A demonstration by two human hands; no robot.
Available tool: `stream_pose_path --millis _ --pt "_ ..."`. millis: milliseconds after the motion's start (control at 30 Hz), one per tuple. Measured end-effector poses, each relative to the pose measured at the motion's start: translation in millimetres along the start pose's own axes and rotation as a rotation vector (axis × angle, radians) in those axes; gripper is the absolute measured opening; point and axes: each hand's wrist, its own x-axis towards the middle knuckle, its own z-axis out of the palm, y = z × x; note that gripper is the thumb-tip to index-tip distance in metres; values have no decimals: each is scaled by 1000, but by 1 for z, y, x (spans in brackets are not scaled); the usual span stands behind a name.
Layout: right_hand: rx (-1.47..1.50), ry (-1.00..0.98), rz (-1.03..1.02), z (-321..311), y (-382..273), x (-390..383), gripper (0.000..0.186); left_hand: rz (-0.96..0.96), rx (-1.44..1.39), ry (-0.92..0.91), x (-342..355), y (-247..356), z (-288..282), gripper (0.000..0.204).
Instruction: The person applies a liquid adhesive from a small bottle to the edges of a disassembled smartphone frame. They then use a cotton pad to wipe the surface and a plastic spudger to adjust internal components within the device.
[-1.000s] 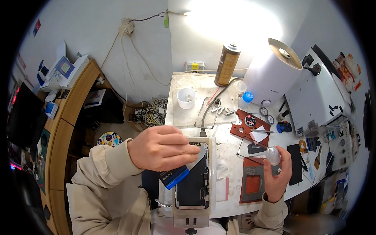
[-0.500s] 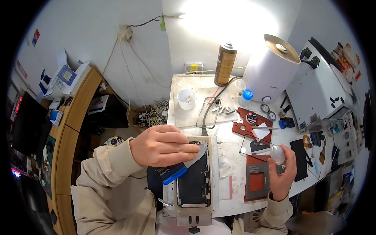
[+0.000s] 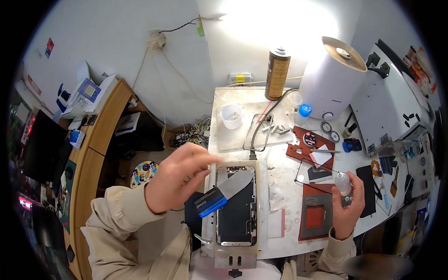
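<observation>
My left hand [image 3: 178, 179] holds a blue-handled scraper [image 3: 219, 195] whose flat metal blade lies over the upper part of an opened phone frame [image 3: 236, 205]. The phone frame sits in a pale metal fixture [image 3: 261, 186] on the white bench. My right hand [image 3: 346, 205] grips a small clear dropper bottle [image 3: 342, 181] with a thin needle tip, upright, above a red mat [image 3: 317, 217] to the right of the fixture.
At the back stand a white cup [image 3: 231, 115], a brown spray can [image 3: 277, 73] and a white cylindrical humidifier [image 3: 332, 79]. A glass plate [image 3: 261, 131] and small parts on a red mat [image 3: 310, 142] lie behind. A white machine [image 3: 387, 112] stands at right, a wooden desk [image 3: 95, 149] at left.
My left hand has drawn back toward the left, exposing the scraper blade over the phone frame. My right hand has risen slightly with the bottle.
</observation>
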Motion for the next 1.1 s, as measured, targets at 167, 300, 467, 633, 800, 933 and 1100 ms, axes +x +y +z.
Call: stream_pose_path --millis 167,300,467,633,800,933,1100 --pt "35 -15 -21 5 0 4 47 -587 -548 -60 -24 11 4 36" --pt "109 -88 -24 9 -11 10 50 -642 -492 -157 -14 21 6 53" --pt "125 -98 -81 13 -14 12 53 -767 -429 -381 26 37 -15 54" --pt "166 -100 -229 12 -22 25 54 -947 -508 -365 42 63 -13 45" --pt "198 -157 -347 13 -37 38 56 -721 -328 -271 40 52 5 35" --pt "182 -149 -377 11 -41 46 56 -665 -246 -175 27 53 11 30" --pt "157 -98 -383 16 -30 47 56 -540 -190 -161 21 42 12 30"
